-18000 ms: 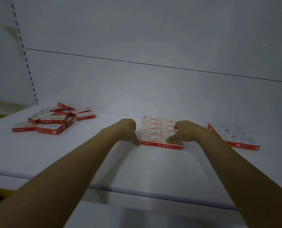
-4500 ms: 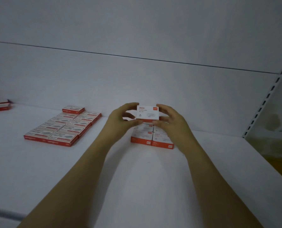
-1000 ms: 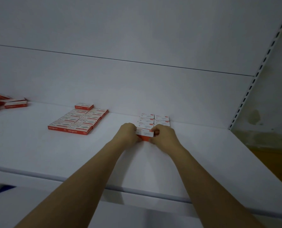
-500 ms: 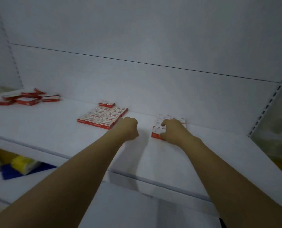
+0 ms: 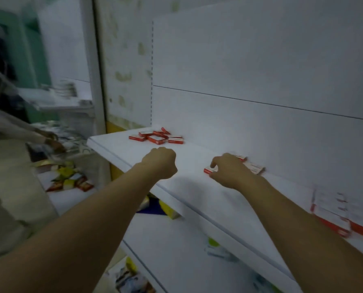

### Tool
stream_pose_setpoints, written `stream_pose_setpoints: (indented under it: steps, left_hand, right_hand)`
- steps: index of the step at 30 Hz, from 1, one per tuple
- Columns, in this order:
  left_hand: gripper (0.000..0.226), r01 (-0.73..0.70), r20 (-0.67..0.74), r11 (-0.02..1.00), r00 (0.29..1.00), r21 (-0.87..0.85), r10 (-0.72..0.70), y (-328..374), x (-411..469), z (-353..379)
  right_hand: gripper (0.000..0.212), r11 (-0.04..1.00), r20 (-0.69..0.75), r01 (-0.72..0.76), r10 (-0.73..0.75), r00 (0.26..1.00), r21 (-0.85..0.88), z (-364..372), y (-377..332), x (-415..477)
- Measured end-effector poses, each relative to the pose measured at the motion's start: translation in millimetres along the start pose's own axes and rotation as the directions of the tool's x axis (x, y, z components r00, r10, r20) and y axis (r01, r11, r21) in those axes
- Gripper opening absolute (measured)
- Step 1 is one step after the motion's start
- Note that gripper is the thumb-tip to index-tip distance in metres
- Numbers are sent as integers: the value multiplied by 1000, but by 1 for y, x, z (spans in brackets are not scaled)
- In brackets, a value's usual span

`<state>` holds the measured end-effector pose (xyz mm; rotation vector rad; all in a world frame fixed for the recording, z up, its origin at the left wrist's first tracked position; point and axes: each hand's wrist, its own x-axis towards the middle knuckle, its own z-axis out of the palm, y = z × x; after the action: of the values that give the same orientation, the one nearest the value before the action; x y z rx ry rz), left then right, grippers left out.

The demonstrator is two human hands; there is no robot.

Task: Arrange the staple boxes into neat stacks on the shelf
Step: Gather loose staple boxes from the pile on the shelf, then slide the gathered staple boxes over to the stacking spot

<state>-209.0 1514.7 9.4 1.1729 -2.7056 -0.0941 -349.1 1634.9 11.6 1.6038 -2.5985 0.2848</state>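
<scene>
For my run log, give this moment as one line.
left hand: fist, empty | right hand: on boxes | loose pile: untouched

Shelf (image 5: 121,144): white, under my hands.
Loose staple boxes (image 5: 157,137): beyond my left hand (image 5: 160,164).
Arranged boxes (image 5: 252,167): under my right hand (image 5: 229,173).

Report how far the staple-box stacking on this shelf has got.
Done: a squared-up block of boxes sits at the shelf's right end, blurred here. In hand: the right hand rests on the middle group of boxes by the back wall; the left hand is a closed fist, with nothing visible in it. Left: the loose pile of boxes at the far left end is scattered at odd angles, unstacked.
</scene>
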Motion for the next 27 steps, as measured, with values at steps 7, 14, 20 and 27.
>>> stream_pose_setpoints:
  steps: [7,14,20,27]
  left_hand:
    - [33,95,-5,995,995,35,-95,-96,15,-11]
    - [36,104,1,994,995,-31,-104,-146,53,-6]
    - [41,101,10,994,995,-50,-101,-174,108,9]
    - [37,84,13,995,996,-48,-83,-194,184,29]
  right_hand:
    - [39,995,35,91,-92,995,40,26,-82,56]
    - [31,998,78,50,-52,996,26,42,-116,108]
    - [32,999,98,38,-39,994,6,57,-127,173]
    - [40,1000,108,20,-20,994,0,89,-134,262]
